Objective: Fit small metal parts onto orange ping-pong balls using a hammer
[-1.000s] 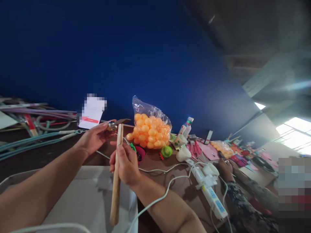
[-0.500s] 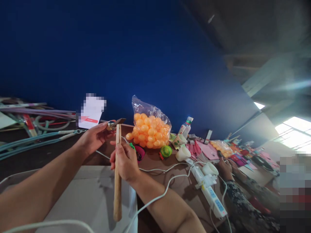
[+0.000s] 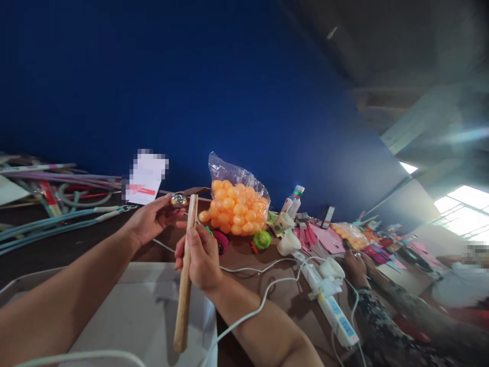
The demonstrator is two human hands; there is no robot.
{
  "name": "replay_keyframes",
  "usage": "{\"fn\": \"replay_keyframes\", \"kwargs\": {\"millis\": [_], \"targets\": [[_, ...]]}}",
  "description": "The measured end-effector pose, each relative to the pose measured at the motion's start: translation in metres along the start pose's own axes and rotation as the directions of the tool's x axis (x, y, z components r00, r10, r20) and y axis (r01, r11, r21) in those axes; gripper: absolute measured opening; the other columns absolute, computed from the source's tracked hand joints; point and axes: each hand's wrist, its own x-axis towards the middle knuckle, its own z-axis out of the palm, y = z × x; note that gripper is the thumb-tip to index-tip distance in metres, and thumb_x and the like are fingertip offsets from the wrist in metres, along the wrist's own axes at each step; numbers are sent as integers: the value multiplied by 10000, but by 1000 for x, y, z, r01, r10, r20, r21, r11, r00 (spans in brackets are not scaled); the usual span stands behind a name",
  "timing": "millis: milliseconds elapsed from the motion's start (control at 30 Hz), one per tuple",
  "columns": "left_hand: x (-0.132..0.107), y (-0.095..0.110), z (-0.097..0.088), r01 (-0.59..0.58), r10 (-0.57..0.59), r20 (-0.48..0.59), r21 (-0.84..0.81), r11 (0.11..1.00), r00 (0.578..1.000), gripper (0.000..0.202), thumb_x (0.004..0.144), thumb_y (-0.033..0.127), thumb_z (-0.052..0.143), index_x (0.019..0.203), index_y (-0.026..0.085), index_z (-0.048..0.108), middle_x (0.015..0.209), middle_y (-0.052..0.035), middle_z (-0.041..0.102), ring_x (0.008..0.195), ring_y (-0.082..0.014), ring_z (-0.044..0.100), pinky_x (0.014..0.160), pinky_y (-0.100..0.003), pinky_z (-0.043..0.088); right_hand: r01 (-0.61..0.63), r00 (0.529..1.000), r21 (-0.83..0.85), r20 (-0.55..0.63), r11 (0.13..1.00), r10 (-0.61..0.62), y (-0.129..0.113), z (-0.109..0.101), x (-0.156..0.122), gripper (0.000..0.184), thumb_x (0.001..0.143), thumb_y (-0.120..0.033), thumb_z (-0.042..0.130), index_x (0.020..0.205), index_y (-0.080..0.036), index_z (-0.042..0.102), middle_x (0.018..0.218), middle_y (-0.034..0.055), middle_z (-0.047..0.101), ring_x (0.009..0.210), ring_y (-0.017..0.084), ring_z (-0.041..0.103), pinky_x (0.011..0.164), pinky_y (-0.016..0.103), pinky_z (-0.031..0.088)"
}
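**Wooden Handle and Metal Piece, Held Over a White Tub**

The work is done at a brown table (image 3: 280, 290) with a smooth surface, which stands along a plain dark-blue wall (image 3: 171, 76). To the right, there is a grey ceiling (image 3: 382, 41) in shadow and a bright window (image 3: 469, 209).

The left hand (image 3: 153, 221) holds one shiny, rounded metal piece (image 3: 178, 201) by its side; a dark, flat part extends from it toward the right. The right hand (image 3: 204, 255) is closed around one long, pale wooden handle (image 3: 184, 300), which is tilted, with its lower end above a white tub (image 3: 145, 272). The top of the handle is just beside the dark part; whether they touch, I cannot tell.

Counting the other things, I find two clear plastic bags of orange balls, one large (image 3: 235, 209) behind the hands and one (image 3: 347, 232) farther right; the balls overlap too much for counting. There is also one clear bottle (image 3: 294, 201), one round green object (image 3: 262, 239) and one white power strip (image 3: 336, 311). Near the strip, two hands of a co-worker (image 3: 355, 265) are close together; what they hold is unclear.
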Motion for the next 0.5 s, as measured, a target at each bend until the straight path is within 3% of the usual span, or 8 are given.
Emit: {"fn": "replay_keyframes", "kwargs": {"millis": [233,500], "targets": [[-4,-1,4,11,-8,-25,114,993,1000,127,850,218,626,892,106,666,728,-66,697,591,-144,666,565,-239,584,-40,999,-7,-8,999,40,5,0,0,490,884,-578,475,1098,-156,603,559,-52,529,356,57,456,346,164,345],[-3,-5,2,-23,41,-100,180,983,994,87,764,183,698,824,122,685,739,-54,684,613,-140,662,572,-232,578,-97,995,-14,-17,995,96,3,2,-1,530,852,-609,504,1089,-144,599,545,-57,524,337,54,439,342,169,336]]}}
